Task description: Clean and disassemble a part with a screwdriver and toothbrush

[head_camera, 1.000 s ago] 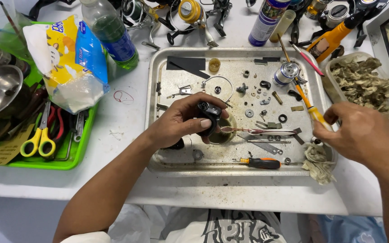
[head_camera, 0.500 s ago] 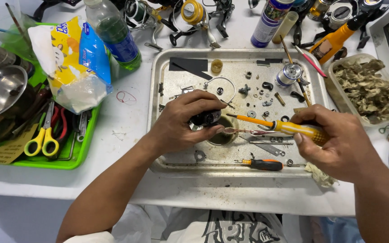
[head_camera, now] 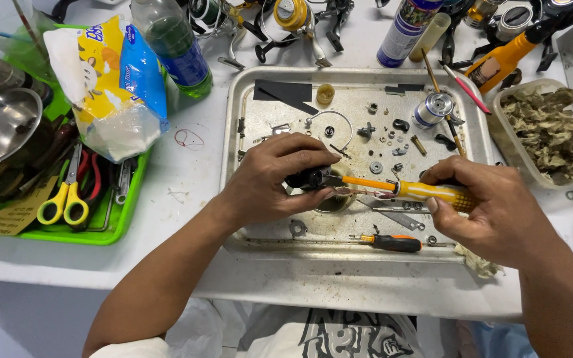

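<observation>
At the frame's centre, the left hand [head_camera: 276, 182] is pinching a small black reel part [head_camera: 306, 178] over the metal tray [head_camera: 233, 126]. The right hand [head_camera: 489, 209] is gripping a yellow-handled screwdriver [head_camera: 426, 191], its tip touching that part.

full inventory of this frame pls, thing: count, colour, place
tray: 1, metal, centre
small parts: many, dark and silver, in tray
spool: 1, silver, tray top right
small screwdriver: 1, orange-black, tray front
bin: 1, green, left
scissors: 1, yellow, in bin
bowl: 1, steel, far left
bag: 1, yellow-blue, left
bottle: 1, green, top
spray can: 1, top
tub: 1, clear, right
left hand: holds black part
right hand: holds yellow screwdriver
</observation>
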